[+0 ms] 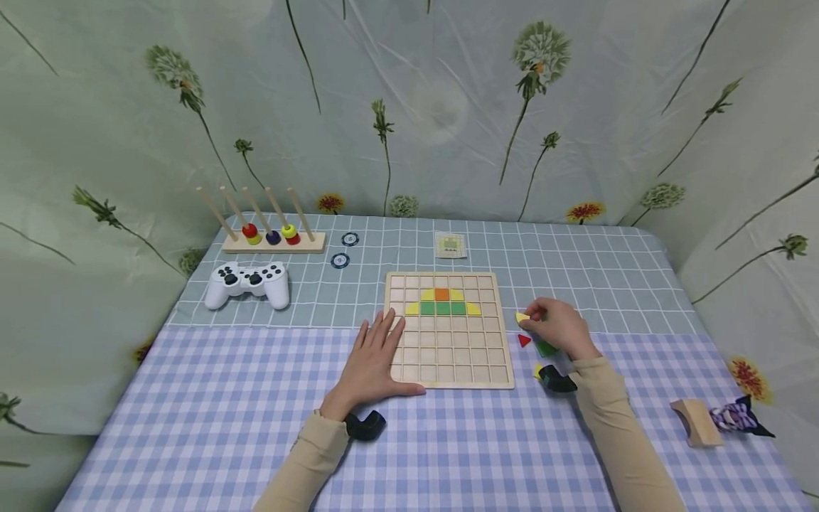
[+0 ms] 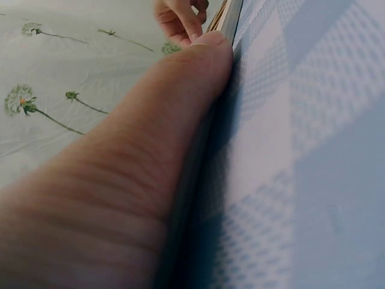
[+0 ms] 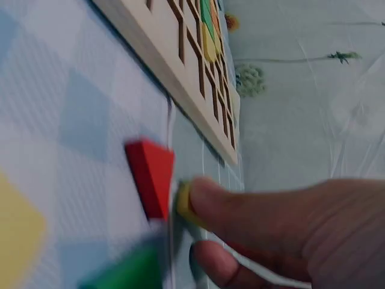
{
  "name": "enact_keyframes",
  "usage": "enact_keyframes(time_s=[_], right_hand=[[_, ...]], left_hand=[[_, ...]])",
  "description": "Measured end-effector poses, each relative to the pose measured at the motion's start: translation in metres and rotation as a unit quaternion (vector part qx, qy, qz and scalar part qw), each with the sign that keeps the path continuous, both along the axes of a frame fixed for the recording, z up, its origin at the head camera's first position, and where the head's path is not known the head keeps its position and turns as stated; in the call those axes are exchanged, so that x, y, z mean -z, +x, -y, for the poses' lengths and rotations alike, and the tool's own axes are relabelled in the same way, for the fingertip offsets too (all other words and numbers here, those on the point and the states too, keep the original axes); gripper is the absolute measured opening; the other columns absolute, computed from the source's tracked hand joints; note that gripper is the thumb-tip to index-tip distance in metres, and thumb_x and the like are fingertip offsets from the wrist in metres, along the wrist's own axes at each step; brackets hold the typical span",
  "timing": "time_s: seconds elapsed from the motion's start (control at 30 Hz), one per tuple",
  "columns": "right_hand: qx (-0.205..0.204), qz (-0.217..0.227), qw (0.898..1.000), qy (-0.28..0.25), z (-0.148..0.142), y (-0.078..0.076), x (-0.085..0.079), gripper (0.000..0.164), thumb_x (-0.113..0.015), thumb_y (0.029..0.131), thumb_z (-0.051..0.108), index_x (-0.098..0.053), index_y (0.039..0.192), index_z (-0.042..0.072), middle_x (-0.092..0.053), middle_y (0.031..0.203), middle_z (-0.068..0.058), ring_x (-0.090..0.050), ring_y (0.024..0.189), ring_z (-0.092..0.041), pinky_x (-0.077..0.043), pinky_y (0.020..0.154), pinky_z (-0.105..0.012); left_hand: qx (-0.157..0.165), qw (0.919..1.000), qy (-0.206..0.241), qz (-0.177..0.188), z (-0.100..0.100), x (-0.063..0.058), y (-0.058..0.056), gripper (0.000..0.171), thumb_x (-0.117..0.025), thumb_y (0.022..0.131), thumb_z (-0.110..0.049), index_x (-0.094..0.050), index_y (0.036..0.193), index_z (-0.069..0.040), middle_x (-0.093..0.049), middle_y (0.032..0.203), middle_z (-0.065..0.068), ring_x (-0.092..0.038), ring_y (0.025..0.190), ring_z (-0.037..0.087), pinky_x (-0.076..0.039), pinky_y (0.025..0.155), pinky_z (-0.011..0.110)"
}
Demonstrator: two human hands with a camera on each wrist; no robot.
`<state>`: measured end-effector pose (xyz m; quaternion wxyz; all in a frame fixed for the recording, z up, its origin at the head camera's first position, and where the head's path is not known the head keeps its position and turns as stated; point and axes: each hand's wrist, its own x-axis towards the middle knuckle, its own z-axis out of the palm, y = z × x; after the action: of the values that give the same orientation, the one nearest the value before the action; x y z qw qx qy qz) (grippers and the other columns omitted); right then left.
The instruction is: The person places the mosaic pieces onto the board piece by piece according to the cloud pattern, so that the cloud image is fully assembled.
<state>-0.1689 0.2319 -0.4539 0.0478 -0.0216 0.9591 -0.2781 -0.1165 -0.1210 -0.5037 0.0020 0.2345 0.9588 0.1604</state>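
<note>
My left hand (image 1: 371, 366) lies with fingers spread along the left side of a wooden grid board (image 1: 451, 355), its thumb at the front edge. On the board, yellow, green and orange pieces form two rows near the back. To the right of it, my right hand (image 1: 559, 327) pinches a small yellow block (image 3: 184, 205) between thumb and finger. A red triangle block (image 3: 150, 174) lies beside those fingertips. A green block (image 1: 546, 348) sits partly hidden under the right hand, and another yellow block (image 1: 537, 371) lies closer to me, partly covered by the black wrist strap.
Behind the board lies a pattern card (image 1: 451, 245). At the back left are a peg stand with coloured beads (image 1: 275, 245), two round chips (image 1: 340, 260) and a white game controller (image 1: 248, 284). A wooden arch block (image 1: 697, 422) and a patterned wrapped item (image 1: 739, 417) are far right.
</note>
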Motion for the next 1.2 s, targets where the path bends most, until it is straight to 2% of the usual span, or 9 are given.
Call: enact_keyframes(time_s=[0.33,0.5,0.7,0.9,1.03,1.2], right_hand=[[0.025,-0.059,0.997,-0.040,0.027,0.015,-0.002,0.018,-0.073,0.081,0.019,-0.060,0.085,0.007,-0.062,0.076,-0.002,-0.049,0.054,-0.016,-0.035,0.047,-0.030],[0.002,-0.071,0.995,-0.076,0.056,0.012,-0.003,0.017,-0.073,0.081,0.018,-0.060,0.085,0.009,-0.062,0.078,-0.002,-0.045,0.051,-0.015,-0.033,0.046,-0.029],[-0.033,-0.067,0.989,-0.124,0.098,0.006,0.001,0.016,-0.077,0.079,0.015,-0.064,0.087,0.010,-0.060,0.073,0.003,-0.048,0.058,-0.013,-0.036,0.051,-0.028],[-0.046,-0.047,0.986,-0.150,0.134,0.002,0.003,0.011,-0.077,0.080,0.020,-0.070,0.083,0.012,-0.062,0.072,0.005,-0.055,0.066,-0.013,-0.042,0.057,-0.029],[-0.049,-0.036,0.987,-0.152,0.149,-0.001,0.006,0.010,-0.077,0.080,0.023,-0.072,0.083,0.014,-0.063,0.071,0.008,-0.057,0.070,-0.011,-0.045,0.063,-0.030],[-0.063,-0.041,0.987,-0.145,0.162,-0.004,0.008,0.009,-0.075,0.081,0.023,-0.072,0.084,0.015,-0.063,0.071,0.008,-0.058,0.069,-0.010,-0.046,0.061,-0.030]], left_hand=[[0.003,0.9999,0.006,-0.013,0.000,-0.001,0.001,0.122,-0.057,0.065,-0.082,-0.017,0.152,-0.008,-0.009,0.158,0.012,0.000,0.143,0.026,0.001,0.114,0.044],[0.004,0.9997,0.013,-0.022,0.000,-0.001,0.002,0.122,-0.060,0.064,-0.081,-0.019,0.152,-0.006,-0.010,0.157,0.013,-0.003,0.143,0.028,-0.001,0.114,0.045],[0.001,0.9999,0.003,-0.013,0.000,-0.001,0.001,0.123,-0.057,0.064,-0.083,-0.016,0.153,-0.008,-0.008,0.158,0.011,0.000,0.143,0.026,0.002,0.114,0.043],[0.000,1.0000,0.001,-0.006,-0.001,0.000,0.000,0.123,-0.055,0.064,-0.085,-0.014,0.153,-0.009,-0.007,0.158,0.010,0.001,0.143,0.025,0.003,0.114,0.042],[0.002,0.9999,0.001,-0.011,-0.001,0.001,0.000,0.124,-0.054,0.064,-0.085,-0.015,0.153,-0.008,-0.007,0.158,0.011,0.001,0.143,0.025,0.003,0.114,0.042],[0.000,0.9999,-0.001,-0.015,-0.001,0.001,0.001,0.125,-0.053,0.064,-0.086,-0.015,0.152,-0.007,-0.008,0.158,0.011,0.000,0.143,0.025,0.003,0.114,0.042]])
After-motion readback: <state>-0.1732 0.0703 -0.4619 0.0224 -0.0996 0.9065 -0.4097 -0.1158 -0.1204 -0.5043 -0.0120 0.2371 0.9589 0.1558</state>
